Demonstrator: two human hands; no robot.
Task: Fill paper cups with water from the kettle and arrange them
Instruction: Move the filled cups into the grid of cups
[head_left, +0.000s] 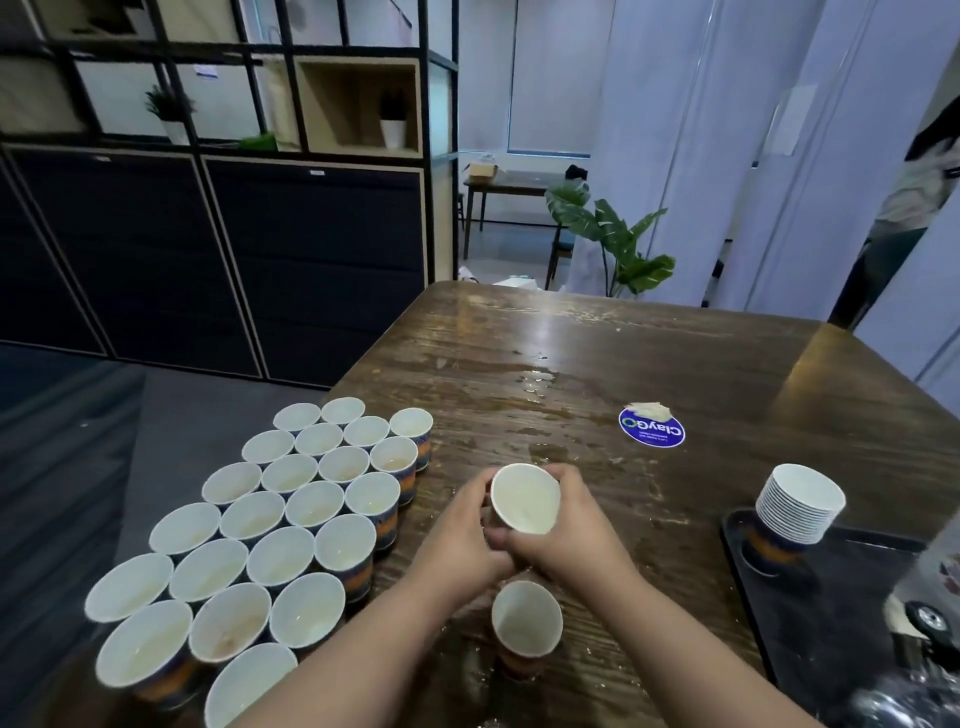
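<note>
**Around the worn wooden tabletop**

The tabletop (597, 332) is scuffed and wet in patches. A round blue sticker (652, 429) lies at about 1 o'clock from its middle; a black tray (841, 613) sits at 4 o'clock. Beyond the far edge, at 12 o'clock, stands a leafy plant (618, 244). At 10 o'clock, dark cabinets (218, 249) carry a black-framed shelf (358, 104) with small potted plants.

Twenty-two paper cups (280, 553) stand packed together at the left of the one counter (675, 353). One held cup (524, 499) sits between two hands, the left hand (462, 540) and the right hand (571, 525), and one lone cup (527, 618) stands apart. One stack of nested cups (800, 499), its rims too tight to count, stands on one black tray (831, 623). One round blue sticker (652, 427) lies there too.
</note>
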